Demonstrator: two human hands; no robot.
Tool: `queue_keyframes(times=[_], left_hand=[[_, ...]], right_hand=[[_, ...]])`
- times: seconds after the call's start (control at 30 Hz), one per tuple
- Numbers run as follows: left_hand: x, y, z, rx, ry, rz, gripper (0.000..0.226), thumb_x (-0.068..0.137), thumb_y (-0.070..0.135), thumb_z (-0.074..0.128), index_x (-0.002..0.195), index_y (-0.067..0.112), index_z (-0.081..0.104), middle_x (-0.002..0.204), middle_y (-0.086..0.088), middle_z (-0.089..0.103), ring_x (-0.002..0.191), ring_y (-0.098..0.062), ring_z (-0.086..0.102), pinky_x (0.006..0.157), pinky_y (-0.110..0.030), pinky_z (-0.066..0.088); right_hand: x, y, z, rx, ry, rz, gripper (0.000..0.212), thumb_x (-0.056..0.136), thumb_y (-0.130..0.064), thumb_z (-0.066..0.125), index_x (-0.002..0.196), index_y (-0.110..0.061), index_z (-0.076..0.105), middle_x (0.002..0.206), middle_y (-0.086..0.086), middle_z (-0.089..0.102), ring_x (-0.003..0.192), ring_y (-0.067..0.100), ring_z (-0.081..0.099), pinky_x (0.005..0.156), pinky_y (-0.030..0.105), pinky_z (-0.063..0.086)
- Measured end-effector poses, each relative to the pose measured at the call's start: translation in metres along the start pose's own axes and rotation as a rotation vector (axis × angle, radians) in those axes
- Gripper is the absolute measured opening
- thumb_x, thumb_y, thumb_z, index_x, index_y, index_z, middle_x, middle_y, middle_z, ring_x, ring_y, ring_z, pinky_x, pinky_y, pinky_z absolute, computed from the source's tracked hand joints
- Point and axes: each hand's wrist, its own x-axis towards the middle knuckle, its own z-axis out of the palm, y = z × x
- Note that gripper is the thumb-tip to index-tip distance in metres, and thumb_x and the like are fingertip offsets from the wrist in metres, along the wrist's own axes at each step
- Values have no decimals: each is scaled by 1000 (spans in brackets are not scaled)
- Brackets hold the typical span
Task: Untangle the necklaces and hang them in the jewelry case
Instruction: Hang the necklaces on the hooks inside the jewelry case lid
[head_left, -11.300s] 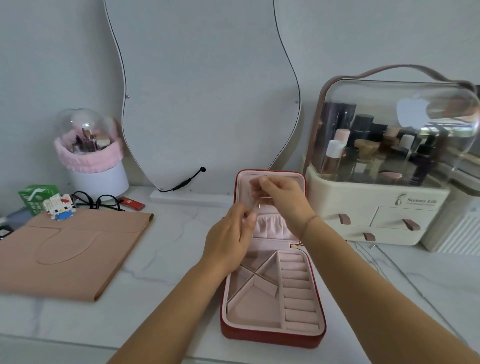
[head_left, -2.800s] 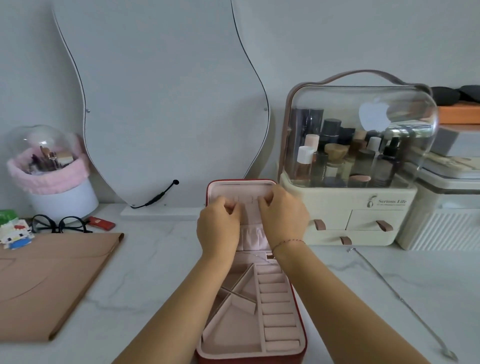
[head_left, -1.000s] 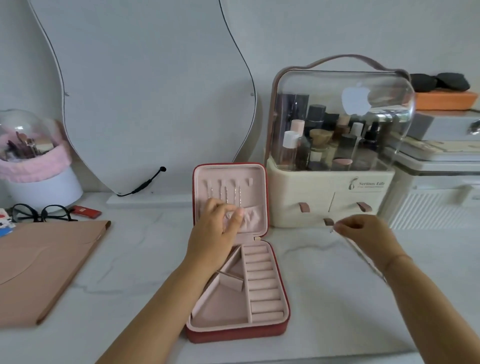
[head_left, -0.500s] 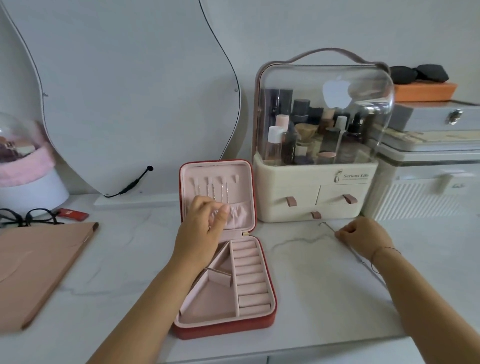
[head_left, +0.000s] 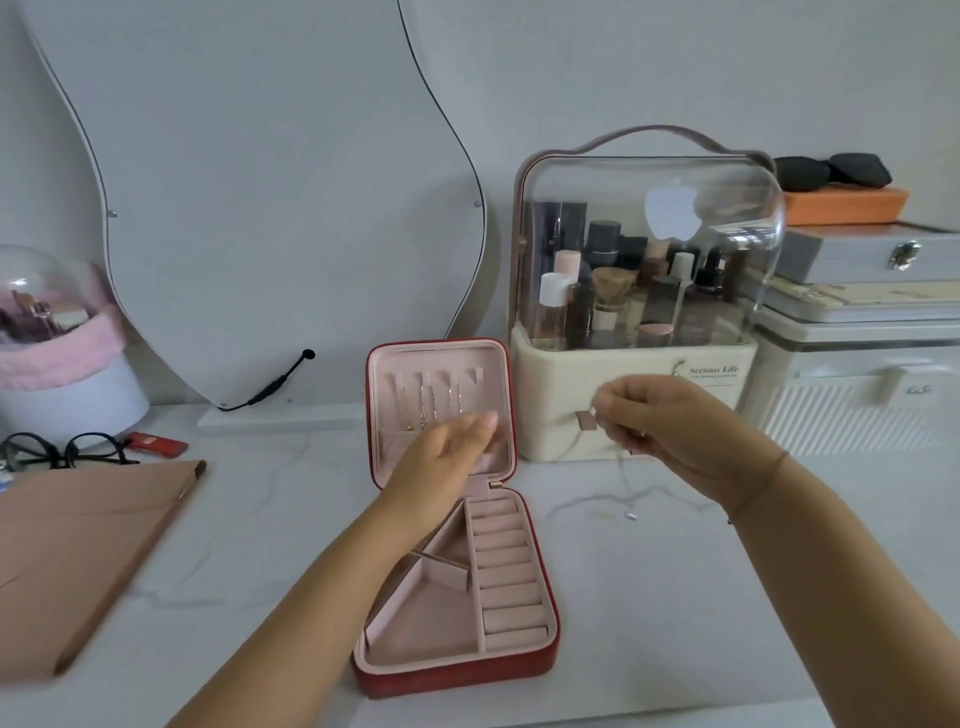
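The red jewelry case (head_left: 540, 582) lies open on the marble table, its pink lid standing upright. Two or three thin necklaces (head_left: 427, 402) hang from the hooks inside the lid. My left hand (head_left: 447, 457) hovers in front of the lid's lower pouch, fingers straight and blurred, holding nothing. My right hand (head_left: 660, 426) is raised to the right of the case and pinches a thin silver necklace (head_left: 623, 478). The chain hangs down from my fingers, and its clasp end lies on the table.
A cosmetics organiser (head_left: 634, 395) with a clear dome stands right behind my right hand. Stacked boxes (head_left: 857, 332) sit at the far right. A curvy mirror (head_left: 260, 197) leans on the wall. At the left are glasses (head_left: 62, 449), a brown pouch (head_left: 88, 551) and a brush holder (head_left: 57, 358).
My right hand has lifted the silver necklace off the table and brought it left toward the case. My left hand has drawn back slightly from the lid.
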Motion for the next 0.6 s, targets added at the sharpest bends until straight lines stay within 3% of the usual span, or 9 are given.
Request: queue_keyframes(times=[0.13, 0.27, 0.37, 0.6], left_hand=[[8, 49, 7, -305, -102, 8, 38, 93, 34, 45, 111, 9, 66, 106, -6, 71, 100, -16, 65, 94, -26, 47], [19, 76, -7, -348, 3, 54, 16, 93, 17, 55, 97, 8, 67, 74, -1, 70, 69, -10, 64, 78, -25, 54], [24, 79, -23, -266, 79, 53, 9, 90, 14, 60, 90, 13, 69, 64, 2, 64, 60, -12, 59, 66, -23, 53], [18, 58, -37, -336, 30, -88, 16, 92, 18, 57, 97, 9, 70, 61, 1, 60, 53, -11, 56, 56, -20, 50]], right_hand=[[13, -41, 22, 87, -67, -119, 10, 91, -7, 56, 82, -7, 60, 62, -1, 54, 54, 6, 46, 60, 19, 40], [31, -66, 38, 136, -86, -190, 10, 90, -3, 57, 83, -10, 60, 66, 1, 56, 53, 5, 48, 59, 16, 40], [40, -70, 48, 171, -77, -188, 10, 89, -2, 58, 83, -10, 60, 66, 0, 57, 52, 3, 51, 57, 13, 43], [47, -47, 64, 226, -119, -124, 6, 88, -6, 60, 83, -9, 62, 68, 2, 57, 61, 9, 49, 67, 23, 40]])
